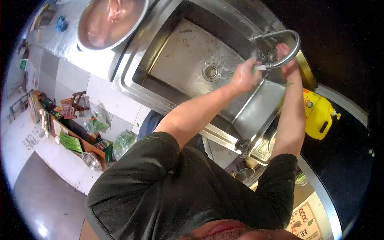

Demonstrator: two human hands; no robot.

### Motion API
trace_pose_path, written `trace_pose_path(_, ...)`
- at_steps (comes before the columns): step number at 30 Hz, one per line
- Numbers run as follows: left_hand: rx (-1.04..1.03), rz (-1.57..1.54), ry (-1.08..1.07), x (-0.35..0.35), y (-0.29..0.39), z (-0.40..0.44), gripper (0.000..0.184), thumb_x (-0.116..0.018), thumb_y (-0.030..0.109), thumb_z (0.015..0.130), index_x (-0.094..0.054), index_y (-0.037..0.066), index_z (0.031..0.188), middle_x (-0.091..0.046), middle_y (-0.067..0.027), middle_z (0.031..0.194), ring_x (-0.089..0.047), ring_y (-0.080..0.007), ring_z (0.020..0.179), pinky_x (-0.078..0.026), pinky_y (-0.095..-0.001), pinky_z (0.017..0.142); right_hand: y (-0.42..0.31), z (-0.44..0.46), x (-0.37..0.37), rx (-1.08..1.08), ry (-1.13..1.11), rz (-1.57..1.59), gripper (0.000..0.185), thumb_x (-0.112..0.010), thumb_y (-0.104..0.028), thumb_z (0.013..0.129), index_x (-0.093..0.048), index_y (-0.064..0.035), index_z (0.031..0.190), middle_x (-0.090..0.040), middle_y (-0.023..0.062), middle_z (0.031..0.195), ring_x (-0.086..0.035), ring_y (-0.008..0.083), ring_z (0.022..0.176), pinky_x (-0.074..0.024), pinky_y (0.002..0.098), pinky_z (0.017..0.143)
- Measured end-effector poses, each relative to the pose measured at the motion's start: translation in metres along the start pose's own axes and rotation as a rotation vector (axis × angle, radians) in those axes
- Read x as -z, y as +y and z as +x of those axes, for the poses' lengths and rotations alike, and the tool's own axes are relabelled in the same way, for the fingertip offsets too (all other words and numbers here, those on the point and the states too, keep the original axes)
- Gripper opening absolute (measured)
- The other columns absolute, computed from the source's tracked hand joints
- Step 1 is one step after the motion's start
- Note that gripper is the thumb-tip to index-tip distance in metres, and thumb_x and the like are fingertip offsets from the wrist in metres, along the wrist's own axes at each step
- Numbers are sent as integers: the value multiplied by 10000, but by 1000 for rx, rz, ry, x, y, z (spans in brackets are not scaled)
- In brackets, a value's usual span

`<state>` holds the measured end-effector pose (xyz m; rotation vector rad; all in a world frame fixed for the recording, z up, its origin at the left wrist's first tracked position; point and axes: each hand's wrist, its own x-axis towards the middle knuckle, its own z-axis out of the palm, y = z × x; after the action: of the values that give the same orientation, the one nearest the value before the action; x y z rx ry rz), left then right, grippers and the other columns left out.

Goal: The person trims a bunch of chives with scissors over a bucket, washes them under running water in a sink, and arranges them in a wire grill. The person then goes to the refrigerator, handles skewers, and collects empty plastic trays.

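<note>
Steel tap (297,42) arches over the fingers, its pale tip running into the left hand (245,76), which is curled around it; how firmly it squeezes is hidden. The right hand (284,54) is just beyond the bend of the spout, fingers unclenched and loosely extended, apparently holding nothing. Water flecks the air beside the left knuckles, and wet skin could slip off the smooth metal; if the tip swung with the stream running, spray could clear the rim. Just below the fingers is a ribbed-edged drainboard (260,100), and beside it, to their left, the sink (182,56) with its drain (211,72); the few scraps on its floor could clog that opening if they washed down. Beside the right forearm, nearer the body than its fingers, stands a yellow jug (316,114), which an outward elbow could knock. A dark scrubber (243,146) sits on the near edge, where a brush of the shirt (176,192) might tip it off. Farthest left of the fingers, a bowl (105,48) holds meat (115,10) in cloudy liquid; a jolt could slop it over.
</note>
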<state>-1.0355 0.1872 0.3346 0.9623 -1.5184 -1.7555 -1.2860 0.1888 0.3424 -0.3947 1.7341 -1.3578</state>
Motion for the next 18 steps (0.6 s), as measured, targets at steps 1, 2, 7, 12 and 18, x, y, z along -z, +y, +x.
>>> trace_pose_path(1,-26,132,17,13,15,0,263,-651,252,847,-601,38,990,-649,-215,952,-627,-372,921,-488,-423,818,-16,-6,-14,-58,50,46,599,-474,-312,973,-280,42,1416,-376,198,1433,-384,290,1328,-279,393,1128)
trace_pose_path(2,6,138,47,19,11,-1,257,-646,252,852,-600,38,986,-649,-215,949,-626,-372,915,-488,-419,814,-26,-15,-22,-118,105,89,576,-468,-314,972,-306,27,1409,-403,191,1411,-388,293,1324,-287,396,1120)
trace_pose_path(7,45,111,194,52,-6,8,262,-625,268,872,-602,35,990,-648,-211,929,-623,-367,873,-490,-406,789,-48,-115,-68,252,144,262,702,-406,-561,938,-427,26,1323,-529,186,1277,-473,290,1228,-326,401,1080)
trace_pose_path(12,54,124,322,77,-24,29,212,-631,222,877,-614,22,941,-664,-134,795,-630,-222,741,-493,-336,713,-9,-160,-152,275,-48,405,610,-429,-484,963,-403,32,1287,-499,198,1263,-460,359,1230,-270,482,1109)
trace_pose_path(18,78,-34,426,113,15,66,186,-621,189,874,-596,12,928,-664,-82,770,-599,-150,707,-481,-292,646,-39,-96,-221,263,-161,312,420,-526,-263,973,-487,76,1218,-554,179,1208,-529,289,1165,-400,391,1023)
